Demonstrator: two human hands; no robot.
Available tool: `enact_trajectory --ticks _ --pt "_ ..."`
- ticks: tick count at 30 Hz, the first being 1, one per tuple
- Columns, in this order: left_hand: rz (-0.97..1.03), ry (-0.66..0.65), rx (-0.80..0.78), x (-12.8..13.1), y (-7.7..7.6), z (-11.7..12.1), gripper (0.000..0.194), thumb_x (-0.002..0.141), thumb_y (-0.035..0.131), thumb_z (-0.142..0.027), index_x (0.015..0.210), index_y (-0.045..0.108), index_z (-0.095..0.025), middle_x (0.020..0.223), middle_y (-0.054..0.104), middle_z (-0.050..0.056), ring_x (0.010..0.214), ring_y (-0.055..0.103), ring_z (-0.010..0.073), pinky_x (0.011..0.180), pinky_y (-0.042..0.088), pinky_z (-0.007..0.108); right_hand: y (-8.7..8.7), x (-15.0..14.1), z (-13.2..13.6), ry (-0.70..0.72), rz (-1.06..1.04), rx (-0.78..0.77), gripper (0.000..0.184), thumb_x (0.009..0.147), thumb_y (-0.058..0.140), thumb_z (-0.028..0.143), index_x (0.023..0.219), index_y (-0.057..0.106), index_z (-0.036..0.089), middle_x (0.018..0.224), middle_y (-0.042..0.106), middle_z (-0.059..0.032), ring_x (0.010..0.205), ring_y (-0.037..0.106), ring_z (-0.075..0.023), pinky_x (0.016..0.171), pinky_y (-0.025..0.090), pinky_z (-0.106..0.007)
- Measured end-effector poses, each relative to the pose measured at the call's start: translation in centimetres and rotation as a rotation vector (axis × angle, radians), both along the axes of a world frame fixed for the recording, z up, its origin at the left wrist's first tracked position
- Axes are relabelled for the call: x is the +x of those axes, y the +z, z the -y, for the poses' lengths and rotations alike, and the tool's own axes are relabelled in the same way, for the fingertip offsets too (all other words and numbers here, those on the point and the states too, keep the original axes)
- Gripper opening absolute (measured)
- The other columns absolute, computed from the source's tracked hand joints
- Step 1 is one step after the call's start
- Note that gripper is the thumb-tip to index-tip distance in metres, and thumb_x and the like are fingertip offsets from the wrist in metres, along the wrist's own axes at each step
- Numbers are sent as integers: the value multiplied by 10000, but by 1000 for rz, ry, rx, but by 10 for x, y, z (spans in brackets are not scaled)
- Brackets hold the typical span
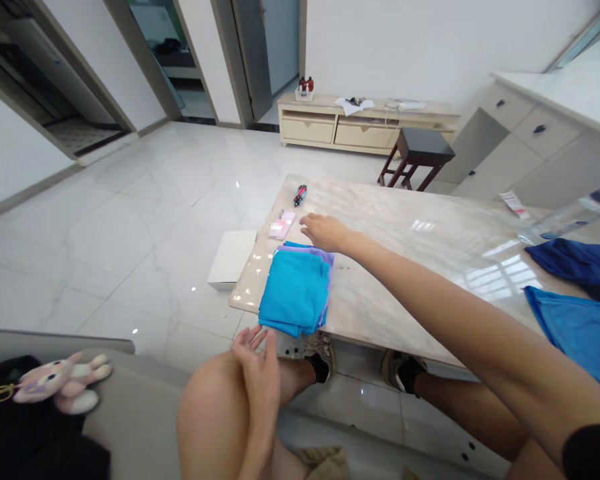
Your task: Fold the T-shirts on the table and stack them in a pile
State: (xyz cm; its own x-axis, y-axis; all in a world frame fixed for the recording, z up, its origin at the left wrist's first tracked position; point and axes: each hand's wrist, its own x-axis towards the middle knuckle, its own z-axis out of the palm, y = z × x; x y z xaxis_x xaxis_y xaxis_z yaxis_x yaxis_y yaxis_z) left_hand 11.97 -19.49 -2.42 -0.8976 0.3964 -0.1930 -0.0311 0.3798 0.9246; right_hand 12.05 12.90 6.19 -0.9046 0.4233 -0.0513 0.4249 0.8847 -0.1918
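Observation:
A stack of folded cloths point(295, 290), bright blue on top with purple showing beneath, lies at the table's left end. My right hand point(324, 231) hovers by the far edge of the stack, fingers stretched toward a small pink packet point(281, 225); it holds nothing. Close to my left knee, my left hand point(257, 353) is palm up with its fingers apart, just below the near edge of the stack, and holds nothing. Beyond the packet rests a small dark and red object point(301, 195) whose kind I cannot make out.
On the marble table's point(380, 280) right side are a blue cloth point(575, 327), a navy cloth point(580, 263) and a clear bottle point(575, 213). A white box point(233, 260) stands beside the table's left end. A plush rabbit point(63, 383) lies on the grey sofa point(135, 407).

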Motion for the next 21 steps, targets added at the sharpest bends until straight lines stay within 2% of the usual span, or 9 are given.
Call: enact_trajectory --ticks 2,4,6,8,10,11,15,17,21 --pt "-82 -31 -41 4 -10 23 574 986 674 -503 1466 415 -322 1486 625 172 1353 651 349 1153 543 572 -23 30 -8 -8 -18 -38 361 1139 449 271 1409 662 159 1458 664 -197 1300 667 -331 1096 483 -425" --pt "-182 -124 -64 9 -12 32 545 998 658 -498 1452 452 -278 1486 607 186 1385 612 370 1194 491 617 -41 64 -12 -8 -58 -42 356 1119 465 250 1385 679 147 1425 673 -198 1309 645 -342 1130 471 -459" --pt "-344 -205 -86 9 -9 29 504 1030 607 -502 1439 486 -234 1449 610 200 1360 605 380 1171 493 639 -53 91 -11 -34 -119 -53 344 1110 468 253 1335 701 135 1359 699 -200 1284 640 -347 1148 462 -487" --pt "-511 -227 -98 1 -4 17 472 1056 572 -481 1444 505 -221 1414 610 202 1329 604 376 1133 519 619 -60 101 -8 -74 -187 -95 329 1110 468 264 1281 718 135 1285 731 -189 1234 654 -331 1146 465 -483" --pt "-674 -270 -132 -10 1 5 470 1056 586 -433 1469 507 -222 1430 595 209 1339 590 383 1121 522 609 -64 93 -3 -97 -225 -158 306 1104 494 272 1245 728 135 1239 755 -171 1196 671 -306 1133 475 -452" --pt "-752 -337 -166 -17 4 0 488 1043 613 -396 1489 504 -229 1458 584 209 1362 576 390 1128 514 613 -65 85 -1 -98 -226 -190 297 1100 514 278 1242 731 133 1234 764 -163 1191 679 -294 1127 478 -433" --pt "-991 -741 -368 -40 12 -13 681 932 716 -217 1571 489 -268 1554 554 187 1441 533 409 1173 477 630 -66 41 9 -128 -110 -325 377 1088 615 402 1333 714 133 1292 778 -168 1209 711 -289 1079 510 -389" --pt "-1060 -856 -440 -48 15 -20 687 916 669 -125 1573 522 -262 1527 582 187 1424 553 392 1182 477 604 -66 24 13 -189 -20 -382 506 1059 662 526 1376 703 135 1341 766 -192 1218 727 -314 1023 541 -379" --pt "-1145 -960 -512 -63 23 -34 634 910 501 10 1481 628 -236 1392 666 162 1280 621 336 1119 509 524 -64 9 15 -288 145 -448 706 934 769 678 1345 738 104 1382 746 -237 1225 738 -372 943 583 -384"
